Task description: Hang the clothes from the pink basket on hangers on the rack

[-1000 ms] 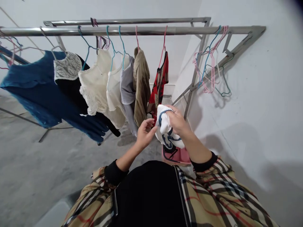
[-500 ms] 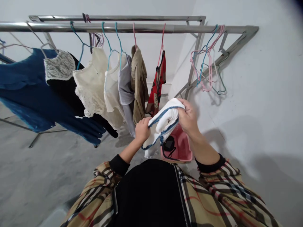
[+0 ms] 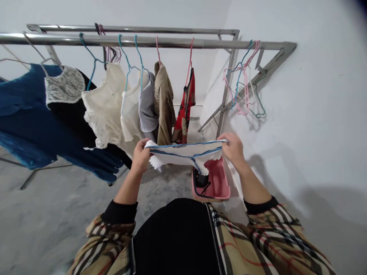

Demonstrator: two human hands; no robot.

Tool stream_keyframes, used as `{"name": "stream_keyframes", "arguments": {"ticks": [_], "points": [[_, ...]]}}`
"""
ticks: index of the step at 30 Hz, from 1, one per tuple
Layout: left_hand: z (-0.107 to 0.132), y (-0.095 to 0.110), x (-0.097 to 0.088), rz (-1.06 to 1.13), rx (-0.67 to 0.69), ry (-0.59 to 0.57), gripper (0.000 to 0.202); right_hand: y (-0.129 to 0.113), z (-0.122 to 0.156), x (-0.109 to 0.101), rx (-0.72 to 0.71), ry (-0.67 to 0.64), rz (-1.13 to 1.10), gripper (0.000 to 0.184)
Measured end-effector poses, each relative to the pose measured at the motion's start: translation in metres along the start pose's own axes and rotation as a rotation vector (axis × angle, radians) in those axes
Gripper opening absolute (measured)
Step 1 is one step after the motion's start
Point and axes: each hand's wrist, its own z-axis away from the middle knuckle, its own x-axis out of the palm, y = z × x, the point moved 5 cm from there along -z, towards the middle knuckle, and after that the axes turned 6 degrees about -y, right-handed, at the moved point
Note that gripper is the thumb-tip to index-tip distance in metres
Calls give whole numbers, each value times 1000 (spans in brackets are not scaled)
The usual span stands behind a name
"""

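Observation:
A small white garment with blue trim is stretched flat between both hands at chest height. My left hand is closed on its left end and my right hand is closed on its right end. Below the garment a pink basin stands on the floor with a dark item inside. Just beyond the hands hang a tan garment and a red patterned garment on the steel rail.
More clothes hang to the left: white lace tops, a grey piece, a black and a blue garment. Empty pink and blue hangers dangle at the rail's right end. A white wall runs along the right; the floor is grey concrete.
The bunched white garment has been pulled apart and now lies stretched wide between the two hands. My left hand took hold of it and moved left; the right hand moved slightly right.

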Motion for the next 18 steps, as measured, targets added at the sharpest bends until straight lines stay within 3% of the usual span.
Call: {"name": "stream_keyframes", "arguments": {"ticks": [2, 4, 7, 9, 11, 14, 16, 18], "points": [[6, -2, 11, 277, -168, -77, 43, 4, 4, 12, 13, -175, 4, 31], [17, -1, 18, 364, -284, -145, 43, 11, 8, 20, 41, -358, -8, 30], [34, 3, 27, 244, -345, -314, 40, 22, 12, 24, 77, -588, -42, 30], [46, 4, 33, 95, -311, -457, 36, 30, 5, 19, 92, -620, -70, 30], [55, 1, 40, -44, -257, -580, 31, 38, -14, 7, 104, -479, -87, 29], [66, -9, 50, -205, -210, -712, 26, 50, -59, -19, 142, -97, -91, 35], [71, -14, 55, -291, -174, -761, 23, 57, -93, -29, 168, 82, -102, 44], [74, -15, 56, -382, -128, -768, 21, 63, -126, -35, 173, 180, -115, 47]]}}
